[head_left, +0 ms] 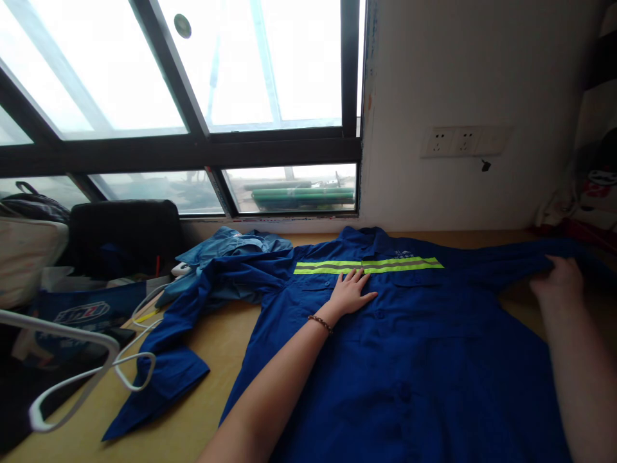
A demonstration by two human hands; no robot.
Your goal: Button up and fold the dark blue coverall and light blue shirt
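A dark blue work jacket lies spread front side up, its collar toward the wall and a yellow-green reflective strip across the chest. Flat on the chest, just below the strip, rests my left hand with its fingers spread. My right hand is closed on the jacket's sleeve at the right, with the fingertips partly hidden. The other sleeve bends down toward the front left, over a lighter blue garment.
The jacket lies on a yellowish wooden table. At the left are a white cable, a blue bag and a black case-like object. A window and a wall with sockets stand behind.
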